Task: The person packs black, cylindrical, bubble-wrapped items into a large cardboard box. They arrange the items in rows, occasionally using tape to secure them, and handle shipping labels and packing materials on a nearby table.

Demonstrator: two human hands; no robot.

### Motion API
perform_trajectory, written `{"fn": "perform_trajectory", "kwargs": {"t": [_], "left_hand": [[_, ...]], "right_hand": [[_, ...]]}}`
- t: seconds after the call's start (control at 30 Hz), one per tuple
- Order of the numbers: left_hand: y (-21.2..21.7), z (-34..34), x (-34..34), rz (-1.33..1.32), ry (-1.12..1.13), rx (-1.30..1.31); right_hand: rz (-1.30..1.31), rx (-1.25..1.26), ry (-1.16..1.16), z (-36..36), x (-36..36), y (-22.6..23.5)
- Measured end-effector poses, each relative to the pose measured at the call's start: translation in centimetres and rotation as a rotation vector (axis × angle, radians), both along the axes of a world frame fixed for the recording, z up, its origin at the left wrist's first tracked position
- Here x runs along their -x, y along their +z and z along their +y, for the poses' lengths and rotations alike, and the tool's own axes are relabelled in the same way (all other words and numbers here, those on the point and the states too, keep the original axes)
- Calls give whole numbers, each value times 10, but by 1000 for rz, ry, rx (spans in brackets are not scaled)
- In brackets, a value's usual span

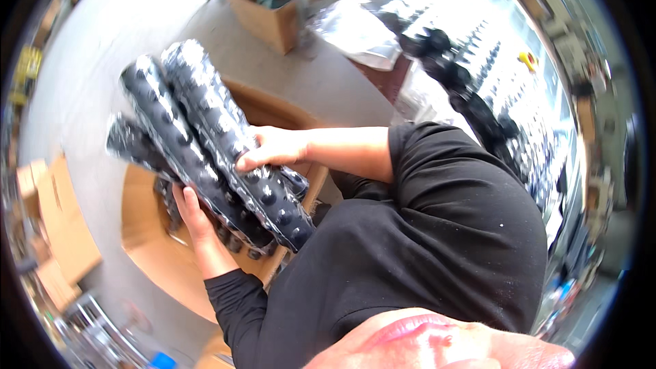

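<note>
Several long black rolls (205,123) with round bumps, wrapped in shiny clear plastic, lie side by side in a slanting bundle between my hands. My right hand (273,147) grips the rightmost roll from above, with its thumb across the film. On the other side, my left hand (195,215) supports the bundle at its lower left, fingers partly hidden beneath it. The bundle is above an open cardboard box (160,263). More dark rounded pieces (236,242) show inside the box, partly covered by the rolls.
Ahead, another open cardboard box (263,17) stands beside a metal table leg (303,7). A bright table (502,14) to the right bears rows of black parts and a yellow tape roll (527,61). Flattened cardboard (65,219) is at the left.
</note>
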State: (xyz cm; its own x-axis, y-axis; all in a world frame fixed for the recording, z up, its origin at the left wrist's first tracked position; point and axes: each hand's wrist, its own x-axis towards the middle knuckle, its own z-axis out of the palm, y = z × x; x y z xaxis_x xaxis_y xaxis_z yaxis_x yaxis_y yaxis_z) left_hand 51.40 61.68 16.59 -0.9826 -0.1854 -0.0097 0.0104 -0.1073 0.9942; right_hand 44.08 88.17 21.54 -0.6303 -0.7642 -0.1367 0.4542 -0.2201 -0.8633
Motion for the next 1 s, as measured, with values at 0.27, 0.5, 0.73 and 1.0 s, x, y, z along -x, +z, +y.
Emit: {"fn": "perform_trajectory", "kwargs": {"t": [0.27, 0.5, 0.73, 1.0], "left_hand": [[187, 268, 100, 168, -675, 108], [226, 633, 70, 188, -1156, 169], [215, 810, -82, 390, -1705, 544], [134, 794, -64, 945, -1745, 915]], "right_hand": [[322, -153, -780, 243, -119, 161], [123, -66, -1360, 467, -248, 188], [-348, -171, -1605, 693, -373, 125], [-293, -753, -1814, 713, -377, 113]]}}
